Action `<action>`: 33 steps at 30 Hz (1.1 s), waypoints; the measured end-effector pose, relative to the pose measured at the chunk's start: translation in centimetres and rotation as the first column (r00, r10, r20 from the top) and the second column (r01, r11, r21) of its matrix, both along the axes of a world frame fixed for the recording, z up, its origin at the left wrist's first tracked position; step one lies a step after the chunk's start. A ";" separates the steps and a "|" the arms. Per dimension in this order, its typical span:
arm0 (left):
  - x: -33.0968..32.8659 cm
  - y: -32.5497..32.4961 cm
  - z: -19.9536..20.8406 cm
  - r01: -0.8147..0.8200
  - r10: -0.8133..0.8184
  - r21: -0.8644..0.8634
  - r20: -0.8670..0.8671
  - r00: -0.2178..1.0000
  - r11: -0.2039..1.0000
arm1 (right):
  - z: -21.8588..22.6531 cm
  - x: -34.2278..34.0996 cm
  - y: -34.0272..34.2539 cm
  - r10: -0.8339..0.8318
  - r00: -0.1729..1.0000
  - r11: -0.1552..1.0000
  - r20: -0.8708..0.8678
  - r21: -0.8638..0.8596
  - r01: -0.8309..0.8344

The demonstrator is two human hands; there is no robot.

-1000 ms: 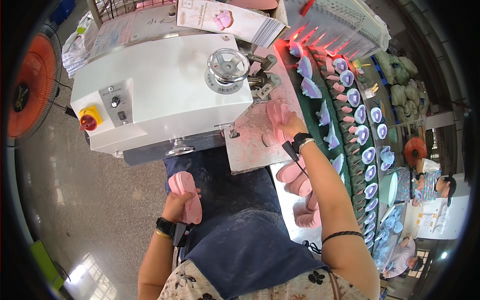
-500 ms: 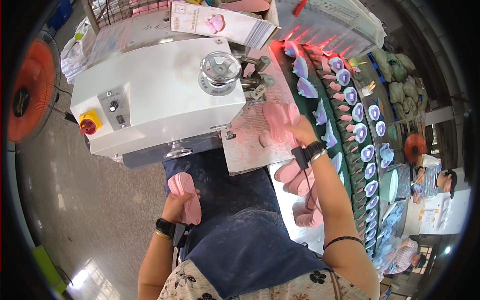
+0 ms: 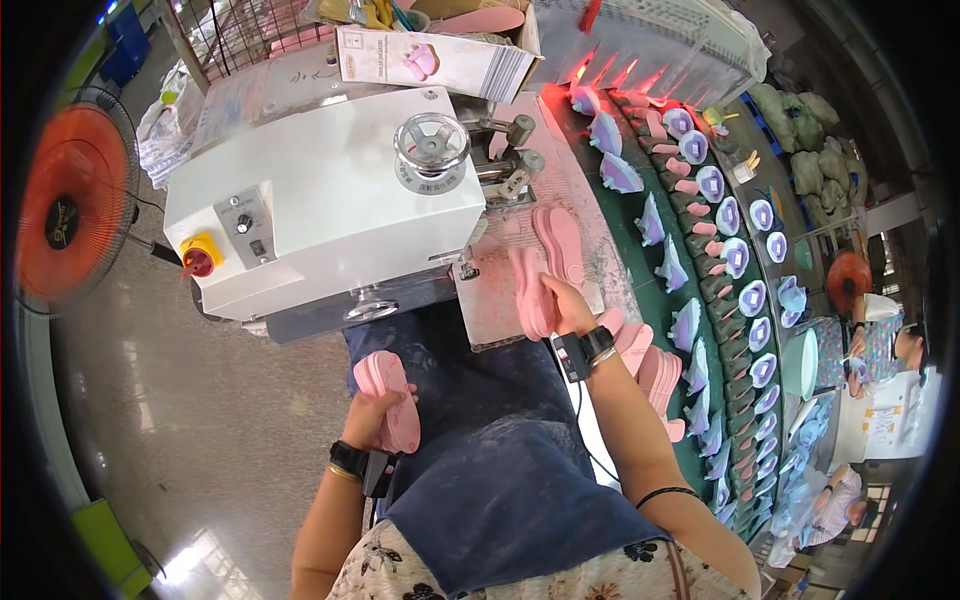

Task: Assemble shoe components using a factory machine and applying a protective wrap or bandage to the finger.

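In front of me, the pink-dusted worktop [image 3: 488, 320] is bearing a pile of pink soles [image 3: 558, 242] — they are lying flat — and to my right the green belt [image 3: 640, 258] is carrying a curving row of bluish-purple pieces [image 3: 621, 175].

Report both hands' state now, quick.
Left hand: closed, holding a stack of flat, pink, sole-shaped pieces.
Right hand: closed on the edge of another stack of flat, pink, sole-shaped pieces.
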State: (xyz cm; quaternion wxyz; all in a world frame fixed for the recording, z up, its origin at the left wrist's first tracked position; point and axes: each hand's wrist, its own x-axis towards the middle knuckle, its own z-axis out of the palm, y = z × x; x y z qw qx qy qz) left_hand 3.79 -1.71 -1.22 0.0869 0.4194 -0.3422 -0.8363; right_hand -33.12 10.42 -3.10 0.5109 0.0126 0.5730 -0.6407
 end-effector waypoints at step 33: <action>1.0 1.0 -0.3 0.030 -0.030 0.001 0.041 0.999 1.000 | 6.3 4.8 -0.1 0.169 0.289 0.982 -0.942 0.187 0.035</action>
